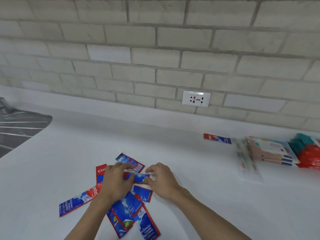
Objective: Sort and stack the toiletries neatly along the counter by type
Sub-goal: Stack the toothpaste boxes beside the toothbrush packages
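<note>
A person stands at a white counter (190, 170) and both bare hands are low in the view, at about 6 o'clock from the middle. Under and around them lies a loose heap of toothpaste sachets (126, 208), red and blue, and they cross one another in many directions.

The left hand (117, 181) and the right hand (162, 181) meet over one small sachet (140, 178). The left hand curls its fingers and thumb on the left end of it. The right hand pinches the right end with bent fingertips. This sachet lies flat or almost flat between the two hands; the blur does not let one tell if it is lifted from the heap.

From the hands, a long sachet (78, 202) points out at 8 o'clock, and another blue sachet (129, 161) lies at 12 o'clock, partly under the left fingers.

Well apart, at 2 o'clock from the hands, one single sachet (217, 138) lies near the wall. Further to 3 o'clock are clear packets (247, 161), then, just beside them, a stack of pink wipe packs (270, 149), and at the edge of the view a stack of red and teal packs (308, 153).

Behind the counter is a pale brick wall (155, 49) with a white socket plate (196, 99). At 9 o'clock a dark ribbed surface (20, 129) shows.
</note>
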`<state>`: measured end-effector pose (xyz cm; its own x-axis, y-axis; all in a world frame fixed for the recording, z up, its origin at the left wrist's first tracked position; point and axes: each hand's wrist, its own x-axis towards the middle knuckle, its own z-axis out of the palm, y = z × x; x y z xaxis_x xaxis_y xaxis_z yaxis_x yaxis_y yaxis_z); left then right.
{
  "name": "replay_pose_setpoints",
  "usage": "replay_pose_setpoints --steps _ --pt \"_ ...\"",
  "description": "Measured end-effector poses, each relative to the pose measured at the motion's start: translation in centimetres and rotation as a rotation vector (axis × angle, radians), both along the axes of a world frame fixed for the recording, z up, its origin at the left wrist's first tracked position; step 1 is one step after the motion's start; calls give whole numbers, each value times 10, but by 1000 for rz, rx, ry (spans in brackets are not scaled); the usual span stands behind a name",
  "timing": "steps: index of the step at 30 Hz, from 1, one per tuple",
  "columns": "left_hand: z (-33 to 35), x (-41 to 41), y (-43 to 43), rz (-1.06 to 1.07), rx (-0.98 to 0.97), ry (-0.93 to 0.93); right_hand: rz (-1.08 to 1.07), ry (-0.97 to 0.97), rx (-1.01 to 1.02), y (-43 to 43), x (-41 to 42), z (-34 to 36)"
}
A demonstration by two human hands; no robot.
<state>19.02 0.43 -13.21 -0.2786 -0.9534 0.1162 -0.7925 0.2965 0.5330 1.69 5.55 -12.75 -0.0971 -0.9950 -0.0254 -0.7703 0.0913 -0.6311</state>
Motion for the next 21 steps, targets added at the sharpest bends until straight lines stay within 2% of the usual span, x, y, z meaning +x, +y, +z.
replay_pose_setpoints --steps 6,15,21 --pt "-1 22 -14 50 128 -196 -25 2 32 -5 12 -10" --pt "11 20 -27 -20 228 -261 -9 -19 89 -11 6 -3" --pt "10 10 -25 -104 192 -315 -58 -156 132 -6 -4 -4"
